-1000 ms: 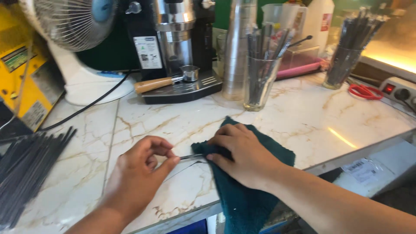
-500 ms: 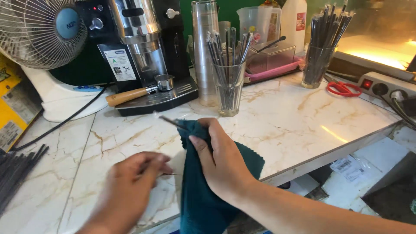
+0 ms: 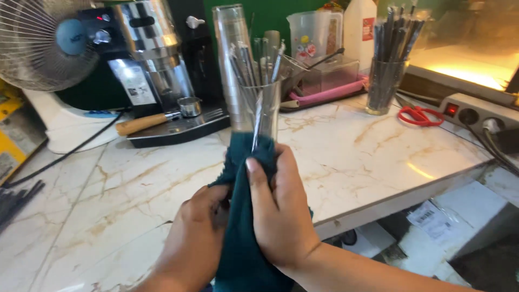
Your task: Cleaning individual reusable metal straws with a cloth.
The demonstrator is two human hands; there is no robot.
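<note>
My right hand (image 3: 278, 211) is closed around a dark teal cloth (image 3: 240, 257), thumb pressed flat on its front. A thin metal straw (image 3: 258, 116) sticks upright out of the top of the cloth. My left hand (image 3: 197, 238) grips the same cloth from the left, lower down. Both hands are raised above the white marble counter (image 3: 367, 157). Just behind the straw stands a clear glass (image 3: 268, 108) with several metal straws in it.
An espresso machine (image 3: 157, 65) and a fan (image 3: 38, 43) stand at the back left, with a stack of clear cups (image 3: 231, 48) beside them. Back right: a pink tray (image 3: 330, 92), a glass of dark straws (image 3: 386, 81), red scissors (image 3: 421, 115), a power strip (image 3: 476, 111).
Both hands rose off the counter with the cloth. The straw went from lying flat to standing upright, and my left hand moved onto the cloth.
</note>
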